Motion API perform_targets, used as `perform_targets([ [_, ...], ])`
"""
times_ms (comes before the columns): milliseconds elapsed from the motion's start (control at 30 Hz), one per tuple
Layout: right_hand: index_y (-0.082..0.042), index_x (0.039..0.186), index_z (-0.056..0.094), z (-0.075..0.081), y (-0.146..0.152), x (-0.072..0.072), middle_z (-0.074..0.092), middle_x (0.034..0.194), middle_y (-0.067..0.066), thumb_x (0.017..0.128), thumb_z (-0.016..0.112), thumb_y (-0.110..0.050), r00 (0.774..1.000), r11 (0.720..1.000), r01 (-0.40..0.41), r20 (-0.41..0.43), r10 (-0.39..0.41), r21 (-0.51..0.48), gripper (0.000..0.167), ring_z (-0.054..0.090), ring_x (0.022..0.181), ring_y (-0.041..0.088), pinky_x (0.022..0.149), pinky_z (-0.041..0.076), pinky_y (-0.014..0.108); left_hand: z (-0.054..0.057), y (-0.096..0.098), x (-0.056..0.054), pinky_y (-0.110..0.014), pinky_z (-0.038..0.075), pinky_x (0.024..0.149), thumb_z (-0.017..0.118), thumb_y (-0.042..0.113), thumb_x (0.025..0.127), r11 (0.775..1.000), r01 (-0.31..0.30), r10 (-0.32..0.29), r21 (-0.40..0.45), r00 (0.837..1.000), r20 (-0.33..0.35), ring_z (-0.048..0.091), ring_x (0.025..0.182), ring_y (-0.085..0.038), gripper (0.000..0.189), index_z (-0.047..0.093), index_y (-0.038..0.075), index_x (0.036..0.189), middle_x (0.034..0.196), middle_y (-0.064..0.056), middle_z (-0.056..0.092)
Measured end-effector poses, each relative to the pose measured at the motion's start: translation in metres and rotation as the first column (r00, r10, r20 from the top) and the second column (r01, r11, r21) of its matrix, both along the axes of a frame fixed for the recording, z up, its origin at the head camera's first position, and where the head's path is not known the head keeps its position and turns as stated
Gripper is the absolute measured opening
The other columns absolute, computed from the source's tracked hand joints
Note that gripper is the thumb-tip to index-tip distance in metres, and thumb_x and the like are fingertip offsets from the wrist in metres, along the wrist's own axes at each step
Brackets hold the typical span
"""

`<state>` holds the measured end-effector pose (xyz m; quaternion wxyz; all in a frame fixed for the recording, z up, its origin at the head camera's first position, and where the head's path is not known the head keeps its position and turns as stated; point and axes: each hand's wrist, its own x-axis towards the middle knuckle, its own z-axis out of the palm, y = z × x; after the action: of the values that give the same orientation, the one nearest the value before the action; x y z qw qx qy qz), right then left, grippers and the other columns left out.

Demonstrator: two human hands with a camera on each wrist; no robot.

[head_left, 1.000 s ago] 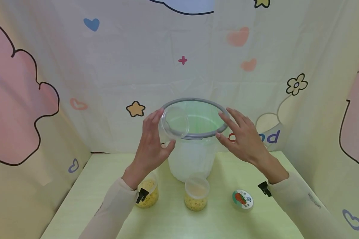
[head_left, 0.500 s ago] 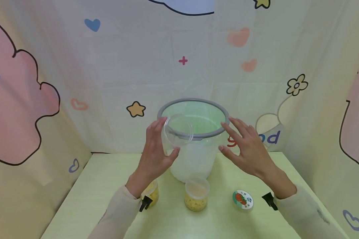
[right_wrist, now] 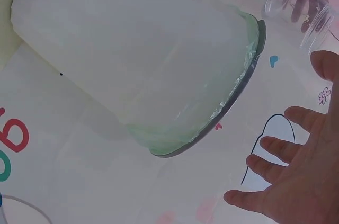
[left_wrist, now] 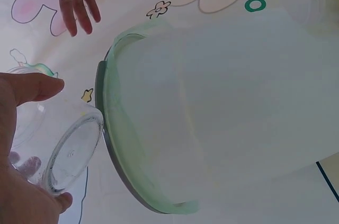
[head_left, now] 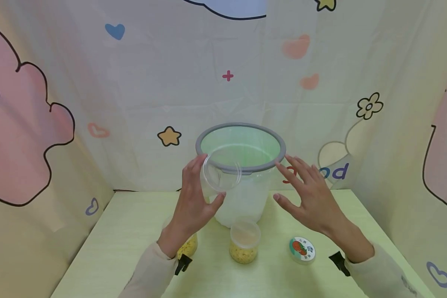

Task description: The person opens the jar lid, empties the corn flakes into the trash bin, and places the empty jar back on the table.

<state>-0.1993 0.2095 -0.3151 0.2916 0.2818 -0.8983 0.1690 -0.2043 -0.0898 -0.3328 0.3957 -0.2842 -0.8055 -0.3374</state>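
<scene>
My left hand (head_left: 195, 203) grips an empty clear plastic jar (head_left: 222, 171) by its side, thumb and fingers around it. In the head view the jar is tilted in front of the near rim of a white bin with a grey rim (head_left: 238, 169) and a green liner. The left wrist view shows the see-through jar (left_wrist: 73, 152) close to the liner-covered rim. To the right of the bin, my right hand (head_left: 314, 198) is held up with spread fingers and holds nothing. The right wrist view shows the other hand around the jar (right_wrist: 296, 15).
A jar of yellow crumbs (head_left: 244, 248) stands on the table (head_left: 108, 248) before the bin. Another crumb-filled jar (head_left: 188, 247) is partly behind my left wrist. At the right lies a round lid (head_left: 302, 249) with a tomato picture. A printed curtain (head_left: 152, 74) hangs behind.
Both hands have come down and a little to the right. The clear jar has moved down with my left hand, lower against the bin's near rim. The table items have stayed put.
</scene>
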Motion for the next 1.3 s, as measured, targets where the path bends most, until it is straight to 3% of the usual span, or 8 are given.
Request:
perform_targets([
  [433, -0.023, 0.149, 0.043, -0.007, 0.001, 0.014, 0.037, 0.157, 0.009, 0.088, 0.066, -0.041, 0.998, 1.000, -0.027, -0.053, 0.027, 0.005, 0.068, 0.030, 0.145, 0.033, 0.115, 0.023, 0.063, -0.019, 0.003, 0.012, -0.050, 0.044, 0.108, 0.084, 0.014, 0.072, 1.000, 0.008, -0.008, 0.009, 0.999, 0.032, 0.035, 0.136, -0.027, 0.101, 0.021, 0.008, 0.152, 0.150, -0.013, 0.033],
  [667, -0.023, 0.150, 0.042, -0.018, 0.002, 0.019, 0.034, 0.159, 0.009, 0.085, 0.069, -0.039, 0.999, 1.000, -0.028, -0.027, 0.028, 0.013, 0.072, 0.027, 0.148, 0.029, 0.114, 0.022, 0.067, -0.033, 0.006, 0.014, -0.048, 0.043, 0.110, 0.082, 0.016, 0.074, 0.999, 0.010, -0.013, 0.039, 0.996, 0.091, 0.039, 0.136, -0.025, 0.098, 0.023, 0.008, 0.151, 0.150, -0.012, 0.034],
  [900, -0.024, 0.150, 0.041, -0.026, 0.005, 0.023, 0.033, 0.159, 0.008, 0.084, 0.070, -0.040, 1.000, 1.000, -0.022, -0.012, 0.023, 0.014, 0.073, 0.027, 0.148, 0.032, 0.120, 0.015, 0.060, -0.046, 0.011, 0.019, -0.046, 0.042, 0.110, 0.080, 0.021, 0.076, 0.998, 0.024, -0.032, 0.051, 0.987, 0.160, 0.039, 0.136, -0.024, 0.096, 0.022, 0.009, 0.151, 0.150, -0.011, 0.034],
  [1300, -0.024, 0.151, 0.040, -0.035, 0.012, 0.028, 0.033, 0.159, 0.009, 0.085, 0.070, -0.040, 1.000, 0.999, 0.002, 0.005, -0.002, 0.045, 0.075, 0.028, 0.147, 0.033, 0.120, 0.015, 0.060, -0.068, 0.026, 0.023, -0.047, 0.043, 0.108, 0.082, 0.025, 0.074, 0.997, 0.040, -0.051, 0.071, 0.984, 0.169, 0.045, 0.132, -0.025, 0.098, 0.025, 0.008, 0.151, 0.148, -0.012, 0.038],
])
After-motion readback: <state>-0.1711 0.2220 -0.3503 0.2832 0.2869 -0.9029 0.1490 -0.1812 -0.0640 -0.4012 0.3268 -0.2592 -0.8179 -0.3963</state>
